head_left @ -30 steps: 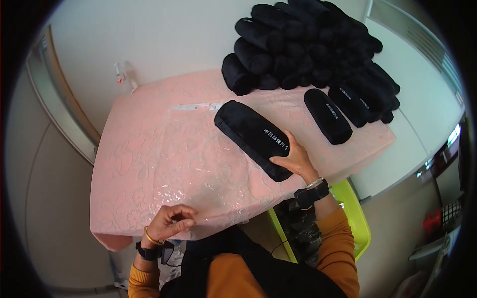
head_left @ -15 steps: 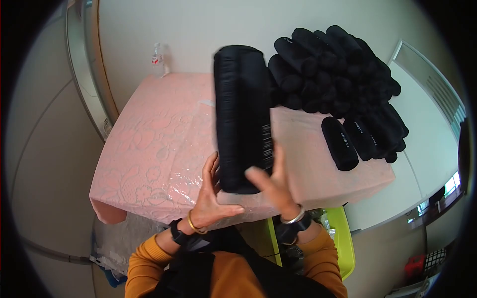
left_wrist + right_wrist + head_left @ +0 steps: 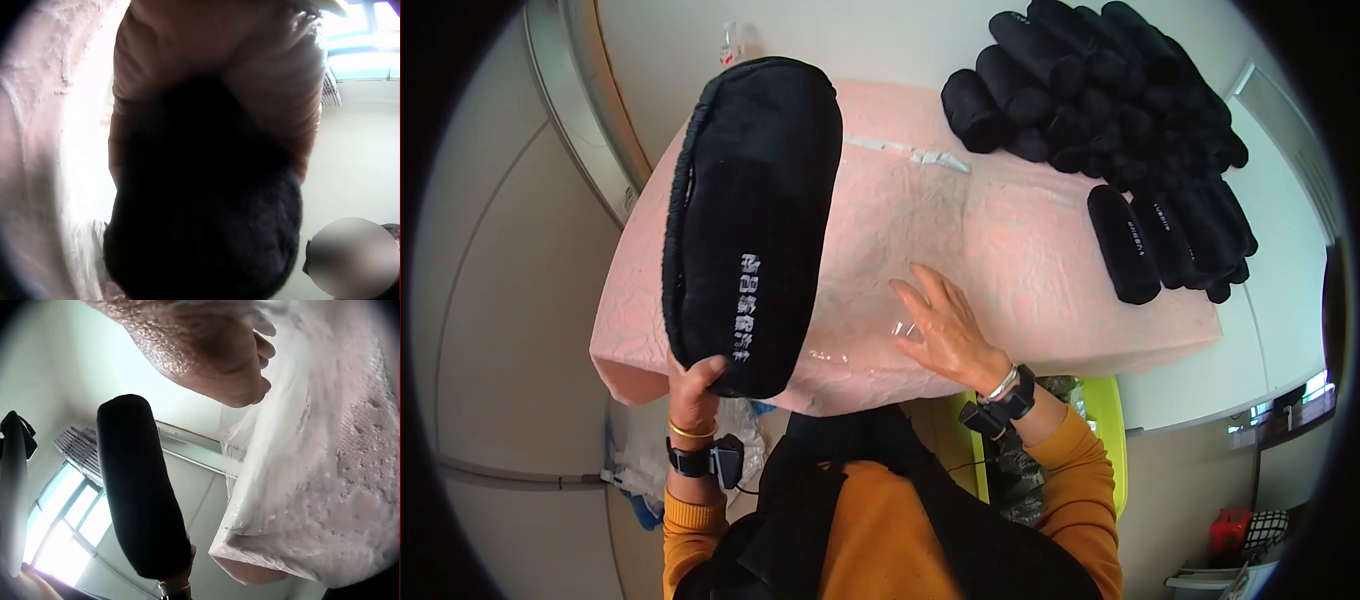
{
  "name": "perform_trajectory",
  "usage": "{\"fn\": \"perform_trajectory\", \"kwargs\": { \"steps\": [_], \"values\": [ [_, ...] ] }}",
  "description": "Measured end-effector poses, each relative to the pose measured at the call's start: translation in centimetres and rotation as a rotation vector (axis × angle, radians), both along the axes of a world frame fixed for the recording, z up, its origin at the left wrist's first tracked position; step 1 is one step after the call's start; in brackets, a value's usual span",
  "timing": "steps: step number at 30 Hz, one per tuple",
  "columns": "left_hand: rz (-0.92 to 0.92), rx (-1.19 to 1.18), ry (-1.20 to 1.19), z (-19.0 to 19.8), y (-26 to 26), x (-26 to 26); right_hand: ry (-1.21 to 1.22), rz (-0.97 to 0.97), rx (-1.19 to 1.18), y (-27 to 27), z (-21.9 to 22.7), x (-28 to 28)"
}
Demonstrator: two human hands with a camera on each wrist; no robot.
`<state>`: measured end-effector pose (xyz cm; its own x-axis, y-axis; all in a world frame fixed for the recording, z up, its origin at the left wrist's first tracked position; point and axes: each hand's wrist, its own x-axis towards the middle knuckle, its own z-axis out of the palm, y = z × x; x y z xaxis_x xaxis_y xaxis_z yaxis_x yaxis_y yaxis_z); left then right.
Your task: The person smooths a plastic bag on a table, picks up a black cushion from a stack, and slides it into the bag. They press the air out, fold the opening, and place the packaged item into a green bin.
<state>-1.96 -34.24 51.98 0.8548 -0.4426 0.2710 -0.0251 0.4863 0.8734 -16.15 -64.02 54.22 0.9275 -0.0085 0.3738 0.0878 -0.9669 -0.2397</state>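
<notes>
A black plush bolster pillow (image 3: pixel 755 190) with white lettering and a gathered seam along its left side is held up over the left of the table. My left hand (image 3: pixel 693 388) grips its lower end, thumb on the front and the other fingers hidden behind. In the left wrist view, the dark end of the pillow (image 3: pixel 212 231) fills the grip between thumb and fingers. My right hand (image 3: pixel 948 332) is apart from the pillow, fingers spread over the front of the table's plastic cover, holding nothing.
A large heap of similar black bolsters (image 3: pixel 1090 90) lies at the back right, with several more (image 3: pixel 1125 245) below it. The pink-covered table (image 3: pixel 1040 250) has a white strip (image 3: pixel 940 160) on it. A lime-green bin (image 3: pixel 1107 430) stands under the right edge; a bottle (image 3: pixel 730 45) is at the back left.
The pillow was lifted off the table by the right hand, brought upright between both hands, then moved left into the left hand. The right hand has let go and moved away from it.
</notes>
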Motion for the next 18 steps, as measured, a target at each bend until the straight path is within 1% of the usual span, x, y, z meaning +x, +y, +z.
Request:
{"fn": "perform_trajectory", "kwargs": {
  "steps": [2,4,6,7,9,10,11,12,14,15,18],
  "values": [
    [-0.002,0.046,0.000,-0.4,2.2,0.0,-0.040,-0.028,-0.101,-0.6,-0.4,0.6],
    [-0.012,0.104,-0.033,-1.0,4.5,-0.2,-0.003,-0.051,-0.074,-0.8,-0.7,1.1],
    [-0.032,0.135,-0.033,-2.3,6.9,-0.2,0.065,-0.099,-0.027,-1.0,-0.8,1.6],
    [-0.049,0.166,-0.036,-2.3,7.7,-0.6,0.066,-0.097,-0.027,-0.9,-0.8,1.9],
    [-0.064,0.198,-0.034,-2.5,8.3,-1.2,-0.129,-0.034,-0.087,-0.7,-0.6,2.7],
    [-0.101,0.182,0.012,-2.6,8.6,-1.7,-0.229,-0.002,-0.118,-0.6,-0.5,3.0],
    [-0.138,0.165,0.057,-2.8,8.9,-2.1,-0.230,0.001,-0.119,-0.5,-0.3,3.1],
    [-0.177,0.148,0.102,-2.6,8.9,-2.3,-0.253,0.059,-0.046,-0.3,0.0,3.2],
    [-0.182,0.142,0.127,-2.9,9.3,-2.3,-0.297,0.177,0.100,-0.1,0.6,3.3],
    [-0.188,0.138,0.151,-3.0,9.5,-2.3,-0.298,0.179,0.098,-0.2,0.7,3.5],
    [-0.169,0.157,0.168,-2.4,9.9,-2.4,-0.006,-0.065,-0.039,-0.2,1.4,4.4]
  ]
}}
